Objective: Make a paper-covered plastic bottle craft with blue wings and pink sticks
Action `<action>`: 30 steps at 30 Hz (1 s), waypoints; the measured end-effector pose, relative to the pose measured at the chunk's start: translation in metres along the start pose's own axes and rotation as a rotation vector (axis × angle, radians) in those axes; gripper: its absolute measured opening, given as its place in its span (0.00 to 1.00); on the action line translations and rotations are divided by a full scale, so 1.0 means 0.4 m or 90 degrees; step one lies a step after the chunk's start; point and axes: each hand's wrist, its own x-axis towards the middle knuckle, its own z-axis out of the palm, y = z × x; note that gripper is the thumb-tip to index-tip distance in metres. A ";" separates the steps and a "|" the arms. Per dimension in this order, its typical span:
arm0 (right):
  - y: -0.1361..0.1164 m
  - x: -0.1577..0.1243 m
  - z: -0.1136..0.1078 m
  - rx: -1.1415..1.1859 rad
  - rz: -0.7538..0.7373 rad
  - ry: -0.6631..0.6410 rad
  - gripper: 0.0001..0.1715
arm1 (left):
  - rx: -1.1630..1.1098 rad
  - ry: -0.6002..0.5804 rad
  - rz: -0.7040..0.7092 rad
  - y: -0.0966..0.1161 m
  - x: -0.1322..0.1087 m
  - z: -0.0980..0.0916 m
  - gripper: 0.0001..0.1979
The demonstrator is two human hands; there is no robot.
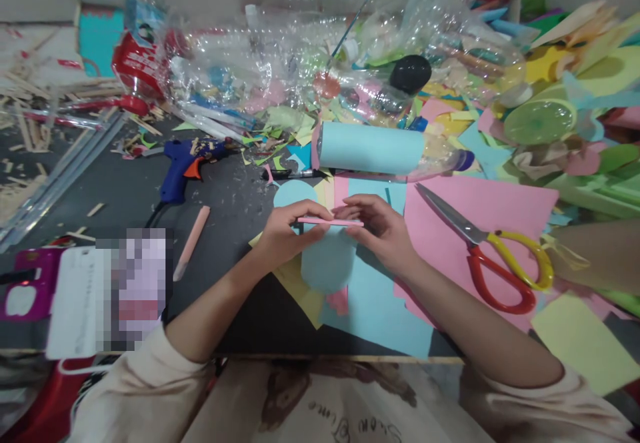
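Note:
A narrow pink paper strip (330,221) is held level between my two hands, over the sheets of coloured paper. My left hand (287,229) pinches its left part between thumb and fingers. At the right end, the thumb and fingers of my right hand (383,229) close on it. Just below the strip lies a light-blue paper piece with a rounded bottom (327,263). Under my right forearm is a larger light-blue sheet (390,303). A blue paper circle (295,193) shows behind my left hand.
Large scissors (475,236) lie half-open on pink paper (515,203) at right. Behind my hands is a blue-wrapped plastic bottle (373,148). A blue glue gun (180,166) and pink tube (193,243) lie left. Plastic bottles and scraps crowd the back; what looks like a forearm (595,249) enters right.

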 end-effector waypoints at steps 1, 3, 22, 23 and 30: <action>-0.002 0.000 0.001 -0.029 0.005 -0.010 0.17 | -0.002 -0.004 -0.003 0.001 0.000 0.000 0.13; -0.006 0.000 0.002 -0.080 0.021 -0.010 0.14 | -0.014 -0.005 -0.019 0.000 0.000 0.001 0.12; -0.008 0.002 0.003 -0.101 -0.033 0.076 0.06 | -0.085 0.087 -0.065 -0.005 0.002 0.004 0.14; -0.009 0.002 0.003 -0.104 -0.028 0.077 0.06 | -0.086 0.092 -0.063 -0.005 0.003 0.004 0.14; -0.010 0.001 0.002 -0.091 -0.023 0.083 0.04 | -0.069 0.133 -0.067 0.007 0.002 0.006 0.15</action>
